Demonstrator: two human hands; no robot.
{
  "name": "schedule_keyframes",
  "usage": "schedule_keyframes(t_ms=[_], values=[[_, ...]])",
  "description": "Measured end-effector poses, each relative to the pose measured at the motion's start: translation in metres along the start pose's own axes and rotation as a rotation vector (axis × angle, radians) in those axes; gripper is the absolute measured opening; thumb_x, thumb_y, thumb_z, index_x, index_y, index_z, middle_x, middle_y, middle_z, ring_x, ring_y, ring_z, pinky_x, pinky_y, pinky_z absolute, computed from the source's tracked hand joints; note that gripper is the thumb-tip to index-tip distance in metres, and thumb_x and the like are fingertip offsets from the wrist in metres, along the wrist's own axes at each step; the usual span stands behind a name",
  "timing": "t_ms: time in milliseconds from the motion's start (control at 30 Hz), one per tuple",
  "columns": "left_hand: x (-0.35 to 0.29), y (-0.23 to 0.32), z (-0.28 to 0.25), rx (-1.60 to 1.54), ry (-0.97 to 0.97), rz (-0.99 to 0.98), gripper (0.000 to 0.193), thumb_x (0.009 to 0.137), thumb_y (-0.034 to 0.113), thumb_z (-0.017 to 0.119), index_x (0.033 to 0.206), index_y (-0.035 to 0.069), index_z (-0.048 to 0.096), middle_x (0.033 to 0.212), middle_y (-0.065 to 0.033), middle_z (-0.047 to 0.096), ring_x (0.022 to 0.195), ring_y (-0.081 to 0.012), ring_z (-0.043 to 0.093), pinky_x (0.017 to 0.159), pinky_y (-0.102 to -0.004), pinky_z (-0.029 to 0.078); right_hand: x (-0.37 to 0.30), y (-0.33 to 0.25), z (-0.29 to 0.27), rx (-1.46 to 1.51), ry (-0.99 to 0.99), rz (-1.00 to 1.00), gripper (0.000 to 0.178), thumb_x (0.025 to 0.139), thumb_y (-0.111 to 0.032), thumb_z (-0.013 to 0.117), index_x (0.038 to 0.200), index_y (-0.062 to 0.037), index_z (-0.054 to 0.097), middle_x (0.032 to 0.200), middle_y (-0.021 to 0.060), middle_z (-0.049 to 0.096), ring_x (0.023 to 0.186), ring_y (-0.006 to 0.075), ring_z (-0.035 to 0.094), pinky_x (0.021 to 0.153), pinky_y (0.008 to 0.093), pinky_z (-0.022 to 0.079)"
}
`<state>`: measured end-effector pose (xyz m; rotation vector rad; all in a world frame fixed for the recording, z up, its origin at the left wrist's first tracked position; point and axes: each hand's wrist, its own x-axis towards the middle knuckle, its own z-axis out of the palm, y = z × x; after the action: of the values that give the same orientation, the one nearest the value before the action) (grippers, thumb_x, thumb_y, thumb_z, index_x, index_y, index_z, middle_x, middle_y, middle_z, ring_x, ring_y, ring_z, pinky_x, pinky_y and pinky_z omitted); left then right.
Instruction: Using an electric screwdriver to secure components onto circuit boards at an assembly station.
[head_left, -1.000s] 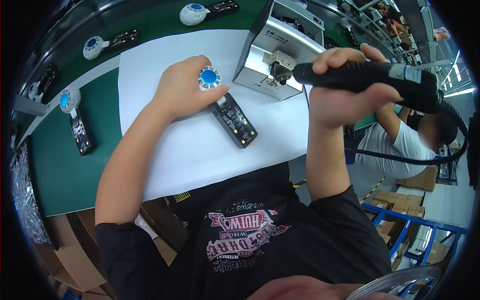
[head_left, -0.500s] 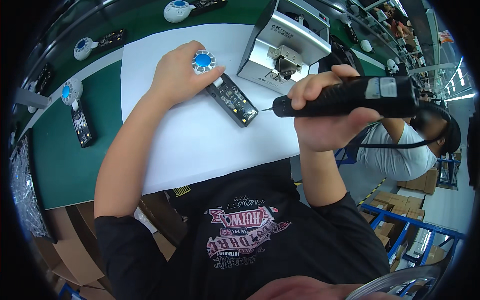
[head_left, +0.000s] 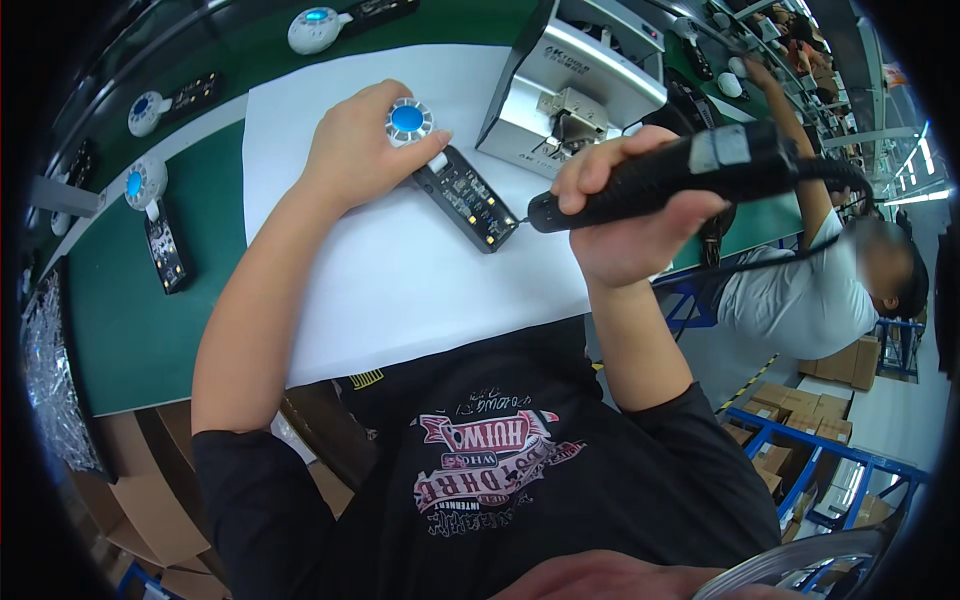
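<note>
My left hand (head_left: pixel 365 145) is closed around the round white head, with its blue centre, of a handheld electronic device (head_left: pixel 465 200). The device's black body, with a bare circuit board facing up, slants toward me on a white sheet (head_left: pixel 400 300). In my right hand (head_left: pixel 625 235) is a black corded electric screwdriver (head_left: pixel 670 180), held nearly level with its bit pointing left. The bit tip is at the device's near right end, by the corner of the board; whether it sits in a screw is too small to tell.
A silver screw feeder (head_left: pixel 570 90) stands behind the screwdriver. Similar devices lie on the green bench: one at left (head_left: pixel 160 225), others farther back (head_left: pixel 175 103). A co-worker (head_left: pixel 800 290) sits at right with an arm raised. Cardboard boxes (head_left: pixel 800 410) are stacked behind a blue rack.
My right hand has moved the screwdriver left and tilted it, bringing its bit to the device's end. Devices at the back left have shifted leftward. The co-worker has raised an arm toward the bench.
</note>
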<state>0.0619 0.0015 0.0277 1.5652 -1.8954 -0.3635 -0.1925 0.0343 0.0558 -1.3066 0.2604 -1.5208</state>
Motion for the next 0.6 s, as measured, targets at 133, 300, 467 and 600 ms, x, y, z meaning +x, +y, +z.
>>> schedule_keyframes(t_ms=[133,300,467,600], values=[[-0.002,-0.007,-0.003,-0.015,0.015,0.058,0.058,0.076,0.052,0.078,0.105,0.002,0.068,0.095,-0.0158,0.072,0.088,-0.0316,0.071,0.076,-0.0400,0.056,0.013,-0.010,0.005,-0.079,-0.024,-0.035,0.077,0.091,-0.079,0.046,0.122,-0.0086,0.052,0.081,0.0095,0.062,0.065,0.0203,0.062,0.062,0.0352,0.051],[-0.005,0.004,-0.006,-0.023,-0.028,-0.012,0.058,0.077,0.051,0.078,0.105,0.001,0.068,0.096,-0.0167,0.072,0.088,-0.0323,0.071,0.077,-0.0399,0.056,0.050,-0.031,0.016,-0.482,0.057,-0.318,0.076,0.092,-0.078,0.045,0.122,-0.0086,0.052,0.080,0.0090,0.062,0.064,0.0201,0.062,0.061,0.0343,0.051],[-0.005,0.001,-0.009,0.003,-0.015,-0.059,0.058,0.077,0.051,0.078,0.106,0.002,0.068,0.096,-0.0171,0.073,0.088,-0.0328,0.071,0.077,-0.0397,0.056,0.058,-0.022,0.024,-0.566,0.141,-0.182,0.078,0.094,-0.078,0.041,0.122,-0.0062,0.052,0.079,0.0096,0.063,0.062,0.0201,0.061,0.061,0.0333,0.051],[-0.003,-0.001,-0.007,0.010,0.000,-0.062,0.060,0.077,0.052,0.078,0.106,0.001,0.069,0.096,-0.0170,0.073,0.088,-0.0325,0.072,0.078,-0.0395,0.056,0.038,-0.023,0.020,-0.215,0.082,-0.004,0.082,0.094,-0.078,0.039,0.128,-0.0042,0.051,0.081,0.0106,0.064,0.061,0.0202,0.061,0.061,0.0334,0.051]])
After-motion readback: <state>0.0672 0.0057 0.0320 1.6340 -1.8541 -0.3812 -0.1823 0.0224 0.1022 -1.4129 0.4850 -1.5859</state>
